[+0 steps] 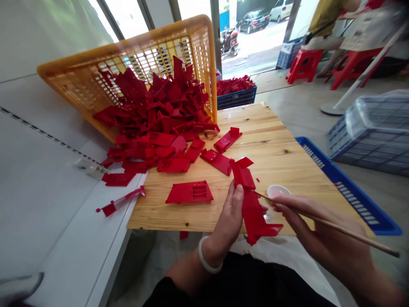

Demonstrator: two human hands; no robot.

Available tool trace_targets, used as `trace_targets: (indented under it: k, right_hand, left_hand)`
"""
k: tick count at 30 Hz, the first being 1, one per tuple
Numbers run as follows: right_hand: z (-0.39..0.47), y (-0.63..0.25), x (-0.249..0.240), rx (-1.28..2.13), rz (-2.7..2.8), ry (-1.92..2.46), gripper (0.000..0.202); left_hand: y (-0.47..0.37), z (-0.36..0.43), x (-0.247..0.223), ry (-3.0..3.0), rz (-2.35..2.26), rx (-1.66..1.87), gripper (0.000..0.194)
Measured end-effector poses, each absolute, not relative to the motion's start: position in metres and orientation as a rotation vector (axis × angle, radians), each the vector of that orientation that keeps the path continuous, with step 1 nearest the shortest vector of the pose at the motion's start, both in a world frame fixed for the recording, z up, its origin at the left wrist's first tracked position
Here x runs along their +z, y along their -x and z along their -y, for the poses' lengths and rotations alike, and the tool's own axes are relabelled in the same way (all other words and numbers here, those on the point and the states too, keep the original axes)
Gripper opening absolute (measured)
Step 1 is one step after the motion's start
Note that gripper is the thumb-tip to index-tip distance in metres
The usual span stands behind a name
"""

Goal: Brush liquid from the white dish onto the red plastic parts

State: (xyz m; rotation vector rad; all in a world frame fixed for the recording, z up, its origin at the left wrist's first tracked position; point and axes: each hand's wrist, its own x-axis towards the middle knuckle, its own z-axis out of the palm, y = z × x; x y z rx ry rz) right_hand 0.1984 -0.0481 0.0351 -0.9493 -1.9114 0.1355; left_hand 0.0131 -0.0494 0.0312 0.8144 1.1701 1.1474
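My left hand (227,215) grips a long red plastic part (254,213) above the front edge of the wooden table (281,153). Between the fingers of my right hand (322,230) is a thin wooden stick (341,232), slanting so that its tip meets the middle of the held red part. Behind the stick sits a small white dish (278,191), partly covered by my right fingers. A flat red part with slots (189,192) lies alone left of my left hand. Two more red parts (217,161) (228,140) rest farther back.
An orange crate (128,49) tipped on its side spills a heap of red parts (159,106) onto the table's back left. A blue crate (236,100) of red parts stands behind. Right of the table are a blue basket (348,192) and stacked crates (370,128). A person (329,19) sits at the back right.
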Motion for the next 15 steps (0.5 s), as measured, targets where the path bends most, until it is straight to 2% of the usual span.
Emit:
trace_targets:
  k: [8, 15]
  right_hand:
    - [0.043, -0.2, 0.031, 0.095, 1.927, 0.871, 0.02]
    - [0.042, -0.211, 0.032, 0.124, 1.943, 0.853, 0.019]
  left_hand:
    - [-0.017, 0.045, 0.025, -0.761, -1.115, 1.163, 0.076]
    - [-0.021, 0.035, 0.007, -0.738, -1.057, 1.163, 0.072]
